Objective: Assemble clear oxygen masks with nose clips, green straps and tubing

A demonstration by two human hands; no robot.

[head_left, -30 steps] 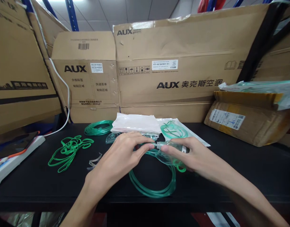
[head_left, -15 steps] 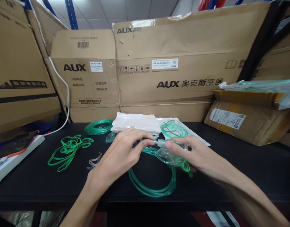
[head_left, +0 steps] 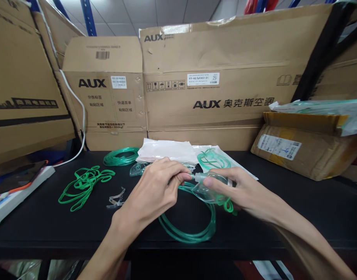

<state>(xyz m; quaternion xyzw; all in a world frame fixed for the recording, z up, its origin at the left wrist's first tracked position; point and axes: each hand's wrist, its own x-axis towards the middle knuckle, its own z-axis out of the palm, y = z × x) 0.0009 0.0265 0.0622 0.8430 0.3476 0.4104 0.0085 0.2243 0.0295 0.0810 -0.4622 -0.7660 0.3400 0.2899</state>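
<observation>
My right hand point(head_left: 235, 188) is closed around a clear plastic oxygen mask point(head_left: 206, 193), its narrow connector pointing left. A green elastic strap point(head_left: 228, 205) hangs from the mask under that hand. Pinched in the fingers of my left hand point(head_left: 163, 184) is the end of the green tubing, right at the connector; the fingers cover most of the joint, so I cannot tell how deep the end sits. The rest of the green tubing point(head_left: 192, 236) lies coiled on the black table below both hands.
Left of my hands lie a bundle of green elastic straps point(head_left: 85, 186) and small clear plastic clips point(head_left: 116, 198). Behind are another green tubing coil point(head_left: 120, 156), a clear mask point(head_left: 137, 168), white packaging point(head_left: 166, 151) and a bagged set point(head_left: 215, 158). A cardboard box point(head_left: 300, 144) stands right.
My left hand has rolled slightly, its fingers curling tighter and shifting a little right at the connector. The right hand keeps hold of the mask, almost unmoved.
</observation>
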